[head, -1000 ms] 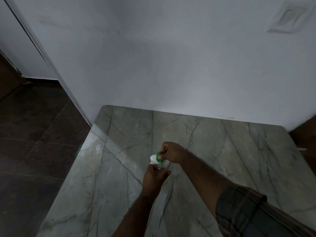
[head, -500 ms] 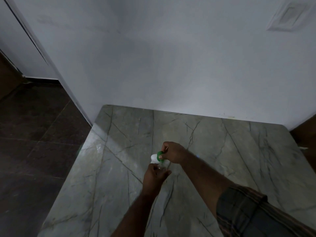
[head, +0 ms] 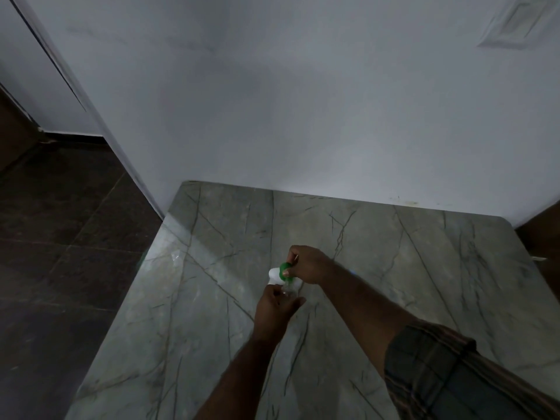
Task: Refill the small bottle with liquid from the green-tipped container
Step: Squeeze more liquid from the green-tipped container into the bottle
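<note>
1. Your right grip is curled round the green-tipped container, just below the middle of the frame. The fingers wrap over the green part, and the white body pokes out to the left.
2. Your left grip is clamped on the small bottle, a clear one, directly under the container. Most of the bottle is hidden behind your fingers.
3. The container sits right over the bottle's top. The scene is too dim and small to tell whether the two touch, or whether any liquid is passing.
4. You cannot tell from this view whether the bottle's base rests on the desk.
5. The desk is grey-green veined stone and fills the lower half of the frame. Its far edge meets a pale wall.
6. A dark tiled floor lies at the left. Your plaid sleeve is at the lower right, and a square wall plate is at the upper right.
</note>
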Demonstrator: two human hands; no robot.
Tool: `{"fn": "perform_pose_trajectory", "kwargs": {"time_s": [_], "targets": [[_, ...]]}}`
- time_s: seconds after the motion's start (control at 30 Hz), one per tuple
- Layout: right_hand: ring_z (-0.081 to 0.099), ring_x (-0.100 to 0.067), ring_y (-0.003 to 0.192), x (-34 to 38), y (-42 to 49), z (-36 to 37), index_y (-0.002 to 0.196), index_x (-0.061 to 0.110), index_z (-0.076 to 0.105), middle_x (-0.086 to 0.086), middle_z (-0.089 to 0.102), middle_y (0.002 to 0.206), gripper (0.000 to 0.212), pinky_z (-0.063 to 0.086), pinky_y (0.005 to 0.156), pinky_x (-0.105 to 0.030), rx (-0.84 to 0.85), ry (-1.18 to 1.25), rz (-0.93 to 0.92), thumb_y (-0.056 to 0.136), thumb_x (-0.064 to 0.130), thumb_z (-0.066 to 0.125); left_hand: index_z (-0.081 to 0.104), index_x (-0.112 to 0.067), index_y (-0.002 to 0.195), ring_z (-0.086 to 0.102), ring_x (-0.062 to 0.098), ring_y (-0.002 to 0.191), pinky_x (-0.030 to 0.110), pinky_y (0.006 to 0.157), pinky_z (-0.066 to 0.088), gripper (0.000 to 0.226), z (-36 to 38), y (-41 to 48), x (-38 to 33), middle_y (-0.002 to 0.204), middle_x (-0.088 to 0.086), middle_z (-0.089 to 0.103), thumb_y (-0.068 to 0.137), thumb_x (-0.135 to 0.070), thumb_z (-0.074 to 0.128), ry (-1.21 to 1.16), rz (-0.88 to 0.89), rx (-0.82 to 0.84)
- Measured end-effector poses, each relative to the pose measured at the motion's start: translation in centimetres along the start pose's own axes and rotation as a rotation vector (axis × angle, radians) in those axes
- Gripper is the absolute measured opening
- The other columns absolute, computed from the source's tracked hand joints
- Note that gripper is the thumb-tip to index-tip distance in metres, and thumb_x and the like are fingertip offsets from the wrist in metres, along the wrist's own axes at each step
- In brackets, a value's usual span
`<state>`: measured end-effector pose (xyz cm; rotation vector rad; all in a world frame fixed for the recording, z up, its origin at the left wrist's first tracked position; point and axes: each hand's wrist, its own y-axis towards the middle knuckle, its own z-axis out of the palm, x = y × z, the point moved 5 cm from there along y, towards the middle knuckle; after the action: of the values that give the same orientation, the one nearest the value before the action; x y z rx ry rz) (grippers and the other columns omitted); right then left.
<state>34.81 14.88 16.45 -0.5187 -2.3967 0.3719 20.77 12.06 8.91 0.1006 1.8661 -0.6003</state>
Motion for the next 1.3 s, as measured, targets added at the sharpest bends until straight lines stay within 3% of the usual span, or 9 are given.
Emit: {"fn": "perform_pose_trajectory", "kwargs": {"time_s": [0.13,0.43,0.57,0.77,1.03,1.3], "targets": [[0.06,-0.022,0.1,0.1,0.0,-0.5,0.1,0.01,0.064,-0.007,0.066,0.109,0.031,0.04,0.074,-0.026,0.025,-0.008,0.015,0.078,0.027,0.077,0.058,-0.019,0.102,0.068,0.02,0.086,0.04,0.076,0.059,0.039,0.0,-0.1,-0.3,0.096,0.002,0.069,0.076,-0.037,0.081,-0.005,0.006,0.0],[0.058,-0.02,0.093,-0.3,-0.3,-0.7,0.099,0.009,0.064,-0.008,0.065,0.108,0.03,0.038,0.073,-0.026,-0.01,0.031,0.023,0.079,0.028,0.076,0.059,-0.017,0.103,0.068,0.018,0.086,0.034,0.073,0.057,0.04,0.0,0.1,-0.6,0.096,0.0,0.069,0.076,-0.035,0.082,-0.003,-0.02,-0.002],[0.053,-0.016,0.088,-0.3,-0.3,-0.3,0.099,0.008,0.063,-0.009,0.065,0.108,0.029,0.038,0.073,-0.026,0.002,0.026,0.008,0.08,0.026,0.075,0.058,-0.017,0.106,0.067,0.014,0.086,0.025,0.068,0.053,0.042,0.0,0.0,-0.4,0.097,-0.002,0.068,0.076,-0.036,0.081,0.021,-0.015,-0.011],[0.052,-0.016,0.089,0.1,-0.3,-1.1,0.103,0.007,0.063,-0.01,0.064,0.11,0.032,0.037,0.073,-0.027,0.002,0.004,0.013,0.081,0.026,0.075,0.058,-0.013,0.108,0.068,0.02,0.089,0.041,0.08,0.059,0.045,0.1,0.1,-0.7,0.099,0.003,0.069,0.075,-0.033,0.082,-0.009,-0.042,-0.013],[0.057,-0.021,0.092,-0.4,-0.3,-0.5,0.1,0.007,0.061,-0.011,0.065,0.108,0.03,0.037,0.073,-0.027,-0.005,0.006,0.003,0.081,0.026,0.074,0.058,-0.016,0.107,0.068,0.017,0.087,0.039,0.077,0.06,0.045,0.3,0.5,-0.1,0.098,0.001,0.069,0.074,-0.035,0.083,0.004,-0.028,-0.002],[0.051,-0.014,0.086,-0.2,-0.1,-0.9,0.101,0.008,0.063,-0.009,0.065,0.108,0.031,0.037,0.072,-0.027,0.018,0.004,0.005,0.08,0.027,0.075,0.059,-0.018,0.105,0.068,0.017,0.087,0.037,0.076,0.059,0.047,0.3,0.6,-0.2,0.098,0.001,0.07,0.071,-0.04,0.084,0.008,-0.014,-0.021]]}}
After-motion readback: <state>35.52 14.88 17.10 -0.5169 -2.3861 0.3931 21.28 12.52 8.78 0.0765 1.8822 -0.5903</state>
